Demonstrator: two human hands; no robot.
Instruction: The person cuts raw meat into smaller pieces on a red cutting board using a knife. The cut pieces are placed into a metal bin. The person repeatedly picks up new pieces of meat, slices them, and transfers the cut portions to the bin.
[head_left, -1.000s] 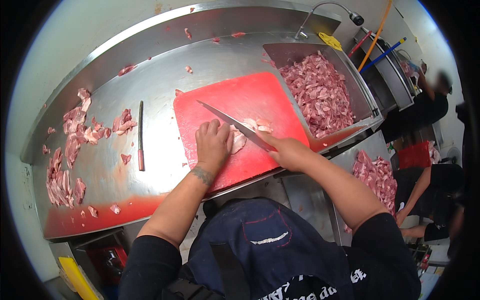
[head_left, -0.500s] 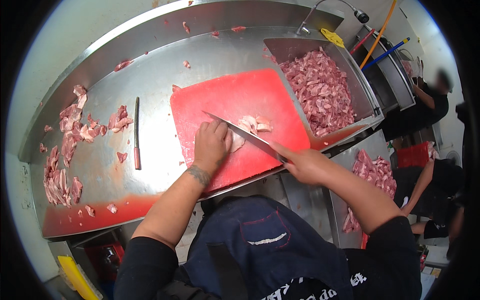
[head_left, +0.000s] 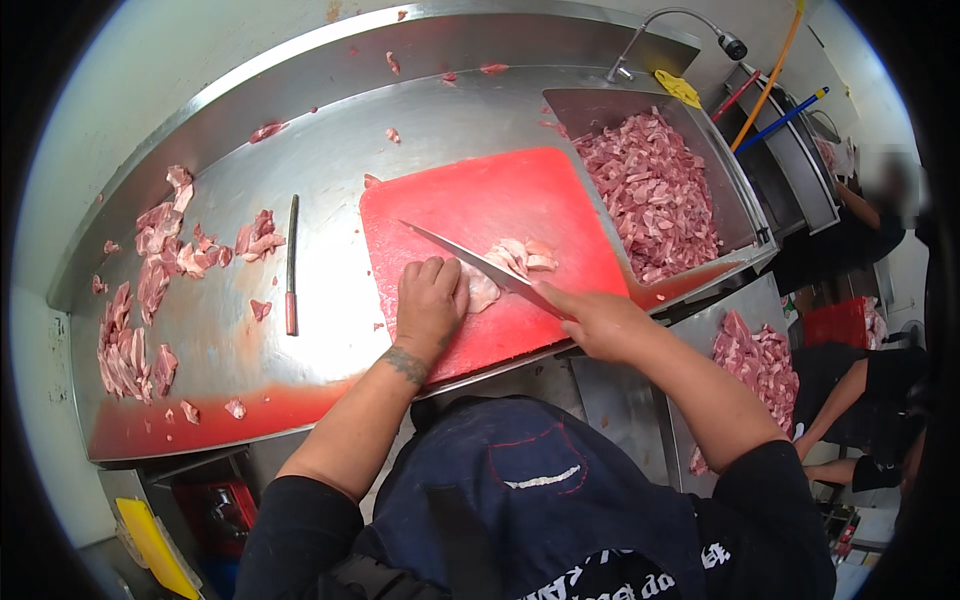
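Knife (head_left: 492,271) pushed farther left — right hand (head_left: 598,323) too

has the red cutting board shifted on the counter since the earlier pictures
No, not visibly: the red cutting board keeps its place against the metal basin, lying just left of it; only the camera's view shifted.

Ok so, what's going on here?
Someone is cutting meat on a red board. The right hand grips the knife, and the left hand rests curled against the meat. Pale pieces lie just past the blade. To the right, a metal basin holds a big heap of cut meat; larger pieces lie at the table's left, near a thin rod.
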